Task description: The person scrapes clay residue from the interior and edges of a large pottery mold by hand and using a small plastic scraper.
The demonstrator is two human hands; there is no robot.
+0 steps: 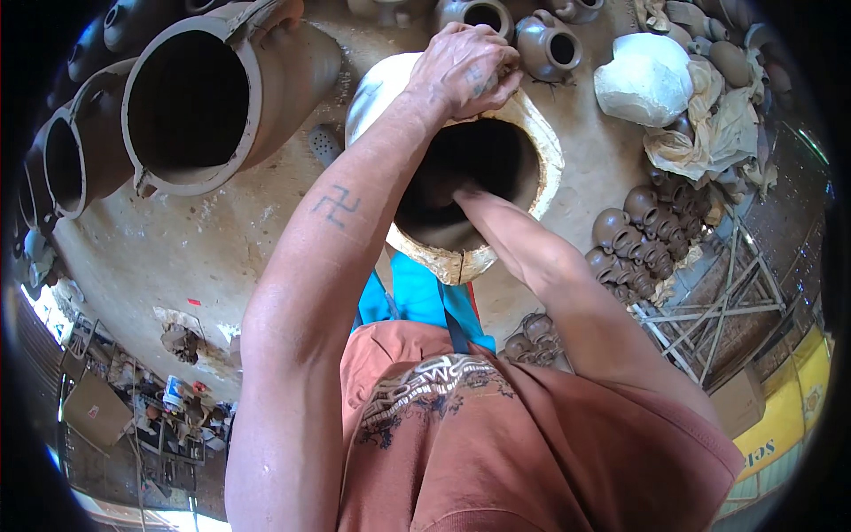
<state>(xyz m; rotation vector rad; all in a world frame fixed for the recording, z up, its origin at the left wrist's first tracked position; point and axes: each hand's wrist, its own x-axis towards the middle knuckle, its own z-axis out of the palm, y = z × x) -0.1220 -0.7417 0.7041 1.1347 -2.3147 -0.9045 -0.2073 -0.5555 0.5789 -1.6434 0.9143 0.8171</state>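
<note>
In front of me stands a thick-walled, off-white vessel [551, 151] that looks like a plaster mould, its round mouth facing me. Its rim is stained yellow-brown, with a dark seam at the near edge. My left hand [468, 73] lies at the far side of the rim, its fingers curled down over the edge. Through the mouth reaches my right arm, and my right hand [441, 188] is only faintly visible in the dark interior. Its fingers are hidden, so what it touches does not show.
Large brown clay jars [292, 97] lie at the left, mouths toward me. Small grey pots [551, 49] sit beyond the vessel. At the right are a white rounded lump [644, 80], crumpled cloth [705, 124] and stacked small brown pots [638, 230]. A hole [182, 342] breaks the floor at left.
</note>
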